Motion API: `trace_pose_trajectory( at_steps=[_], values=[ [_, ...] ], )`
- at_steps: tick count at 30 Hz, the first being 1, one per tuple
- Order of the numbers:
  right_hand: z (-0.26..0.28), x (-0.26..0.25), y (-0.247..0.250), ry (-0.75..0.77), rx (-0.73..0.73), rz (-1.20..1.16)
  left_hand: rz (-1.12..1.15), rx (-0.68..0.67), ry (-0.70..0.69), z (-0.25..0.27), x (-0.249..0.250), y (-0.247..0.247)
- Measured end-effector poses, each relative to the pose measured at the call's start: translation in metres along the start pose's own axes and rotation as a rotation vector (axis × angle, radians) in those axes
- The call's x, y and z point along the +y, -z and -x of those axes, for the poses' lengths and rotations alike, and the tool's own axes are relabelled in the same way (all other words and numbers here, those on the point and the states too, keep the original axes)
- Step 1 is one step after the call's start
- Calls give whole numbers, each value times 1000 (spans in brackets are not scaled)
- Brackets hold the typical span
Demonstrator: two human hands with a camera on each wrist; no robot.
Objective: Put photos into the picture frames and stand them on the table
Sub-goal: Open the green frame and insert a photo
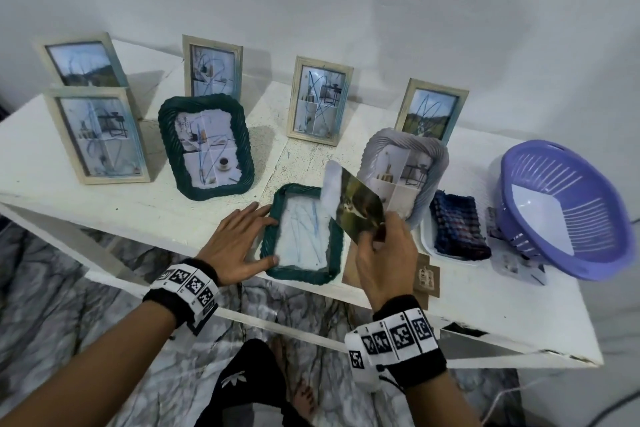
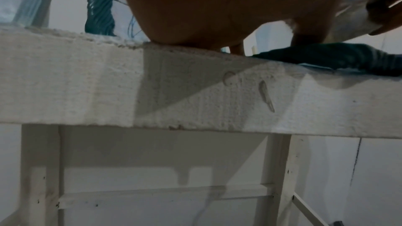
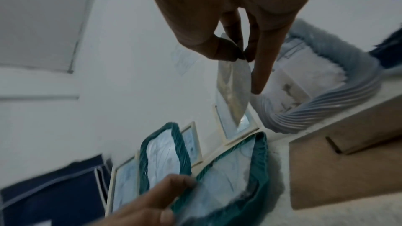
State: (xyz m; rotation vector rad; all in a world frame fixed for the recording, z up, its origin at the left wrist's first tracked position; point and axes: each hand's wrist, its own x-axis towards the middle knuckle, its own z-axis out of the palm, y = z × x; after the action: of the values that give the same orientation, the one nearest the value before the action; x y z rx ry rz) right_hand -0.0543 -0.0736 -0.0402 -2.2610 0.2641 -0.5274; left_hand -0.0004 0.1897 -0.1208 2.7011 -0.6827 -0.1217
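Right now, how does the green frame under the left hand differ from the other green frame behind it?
The lying green frame is flat on the table near its front edge; the standing green frame is upright, further back. The standing one shows a photo collage; the lying one shows only a pale pane with blue scribbles. The left hand rests on the lying one; nothing touches the standing one. Both have dark green ribbed rims.
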Motion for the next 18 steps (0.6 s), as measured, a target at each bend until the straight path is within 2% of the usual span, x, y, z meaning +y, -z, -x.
trace_pose_trajectory(
  at_steps=[5,8,11,13,15,18],
  values=[
    [4,12,24,-250,19,-359,141,-2,33,0,4,8],
    [13,16,32,-379,-36,-612,315,116,108,-3,16,19],
    [24,15,30,-566,-78,-857,519,237,94,-7,47,32],
    [31,12,27,-620,-101,-956,764,187,114,-8,75,41],
    [39,10,23,-624,-111,-946,1020,87,157,-10,100,43],
    [49,13,20,-594,-92,-909,1169,52,203,-16,124,36]
  ],
)
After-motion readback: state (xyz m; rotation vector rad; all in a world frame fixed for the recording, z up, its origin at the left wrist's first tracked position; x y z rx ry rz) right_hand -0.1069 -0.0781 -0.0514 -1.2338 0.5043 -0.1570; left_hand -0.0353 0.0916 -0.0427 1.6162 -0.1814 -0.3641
